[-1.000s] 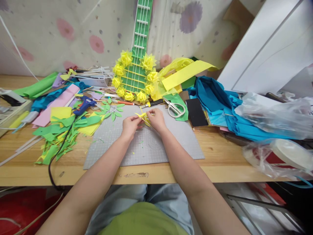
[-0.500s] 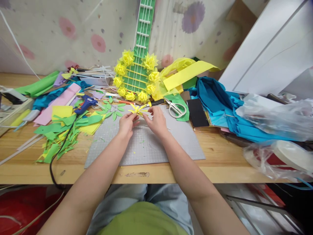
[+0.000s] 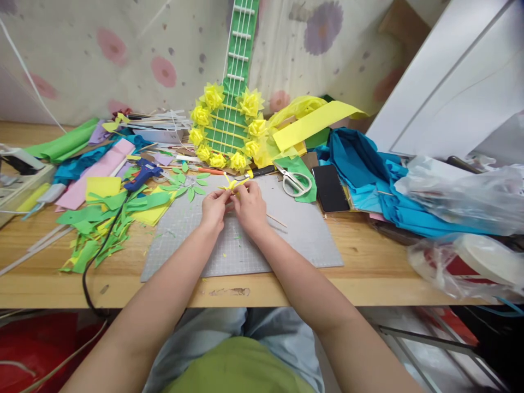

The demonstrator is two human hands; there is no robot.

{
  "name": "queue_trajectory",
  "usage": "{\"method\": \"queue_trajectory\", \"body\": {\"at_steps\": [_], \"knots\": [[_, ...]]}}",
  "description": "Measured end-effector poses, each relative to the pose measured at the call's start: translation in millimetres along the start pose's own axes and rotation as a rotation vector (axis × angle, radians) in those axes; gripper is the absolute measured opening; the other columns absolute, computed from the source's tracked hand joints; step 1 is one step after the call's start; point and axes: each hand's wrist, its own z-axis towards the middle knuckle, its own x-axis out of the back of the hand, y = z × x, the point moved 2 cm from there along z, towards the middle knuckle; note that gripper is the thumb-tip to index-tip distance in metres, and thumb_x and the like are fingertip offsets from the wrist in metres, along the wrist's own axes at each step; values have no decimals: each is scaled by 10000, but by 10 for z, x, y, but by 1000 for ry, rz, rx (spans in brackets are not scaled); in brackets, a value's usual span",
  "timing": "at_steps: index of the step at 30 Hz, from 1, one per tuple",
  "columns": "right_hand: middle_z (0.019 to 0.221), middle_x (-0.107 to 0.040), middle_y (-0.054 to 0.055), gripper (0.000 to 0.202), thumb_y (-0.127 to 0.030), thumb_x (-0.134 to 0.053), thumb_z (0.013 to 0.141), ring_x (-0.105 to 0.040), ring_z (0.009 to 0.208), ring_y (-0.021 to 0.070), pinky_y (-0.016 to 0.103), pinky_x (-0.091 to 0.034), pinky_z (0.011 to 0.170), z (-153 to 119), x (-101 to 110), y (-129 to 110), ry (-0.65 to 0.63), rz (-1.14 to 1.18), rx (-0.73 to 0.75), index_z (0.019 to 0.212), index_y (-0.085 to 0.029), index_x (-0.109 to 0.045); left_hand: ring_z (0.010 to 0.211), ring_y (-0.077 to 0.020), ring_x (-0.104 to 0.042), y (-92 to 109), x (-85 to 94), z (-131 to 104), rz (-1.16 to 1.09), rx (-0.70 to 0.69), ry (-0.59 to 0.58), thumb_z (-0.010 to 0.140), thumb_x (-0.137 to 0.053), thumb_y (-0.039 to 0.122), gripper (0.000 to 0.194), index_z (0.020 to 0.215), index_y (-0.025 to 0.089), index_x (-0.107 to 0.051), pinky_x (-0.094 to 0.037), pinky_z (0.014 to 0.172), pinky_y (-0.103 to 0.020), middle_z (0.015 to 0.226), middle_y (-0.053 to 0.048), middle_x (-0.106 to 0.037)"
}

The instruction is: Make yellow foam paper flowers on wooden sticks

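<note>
Above the far half of a grey cutting mat (image 3: 237, 256), my hands meet at a small yellow paper flower (image 3: 231, 183) with narrow petals. My left hand (image 3: 214, 210) pinches it from the left, fingers closed. From the right, my right hand (image 3: 249, 206) closes its fingertips on the flower too, partly hiding it. A thin wooden stick (image 3: 277, 220) pokes out past the right hand; its other end is hidden. Green paper leaves (image 3: 191, 183) lie just left of the hands. Scissors (image 3: 295, 182) with pale handles rest to the right.
A green guitar model (image 3: 227, 131) edged with yellow paper flowers leans on the wall behind. Left lie a blue glue gun (image 3: 144, 173), its cable, and green scraps (image 3: 92, 240). Right are a dark phone (image 3: 331, 189), blue paper (image 3: 364, 169) and a plastic-wrapped roll (image 3: 470, 262).
My right hand has moved left, closer to my left hand, and its fingers now cover more of the flower. The thin stick now shows beyond the right hand.
</note>
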Motion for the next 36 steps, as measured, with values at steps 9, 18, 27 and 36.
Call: {"method": "queue_trajectory", "body": {"at_steps": [9, 18, 27, 36], "knots": [[938, -520, 81, 117, -193, -473, 798, -491, 915, 207, 338, -434, 778, 46, 57, 150, 20, 60, -71, 815, -181, -588, 693, -121, -528, 58, 118, 86, 595, -518, 141, 553, -689, 269, 291, 771, 172, -523, -429, 654, -255, 737, -5, -548], [941, -523, 80, 132, -194, -477, 793, -502, 907, 194, 326, -427, 789, 43, 40, 170, -20, 80, -69, 822, -161, -602, 571, -106, -502, -47, 131, 182, 718, -469, -42, 595, -649, 282, 259, 807, 181, -540, -386, 573, -227, 634, 33, -540], [913, -518, 70, 138, -190, -470, 795, -512, 793, 160, 303, -427, 757, 45, 18, 164, -35, 114, -70, 808, -154, -603, 598, -135, -536, -38, 100, 67, 923, -452, 68, 656, -591, 347, 256, 825, 175, -676, -370, 581, -243, 691, -24, -638], [945, -527, 89, 176, -199, -434, 819, -514, 841, 188, 328, -421, 778, 55, -9, 123, -43, 49, 22, 819, -160, -606, 613, -144, -549, -50, 106, 69, 866, -435, 136, 647, -595, 341, 275, 834, 160, -682, -391, 601, -252, 713, -39, -647]]}}
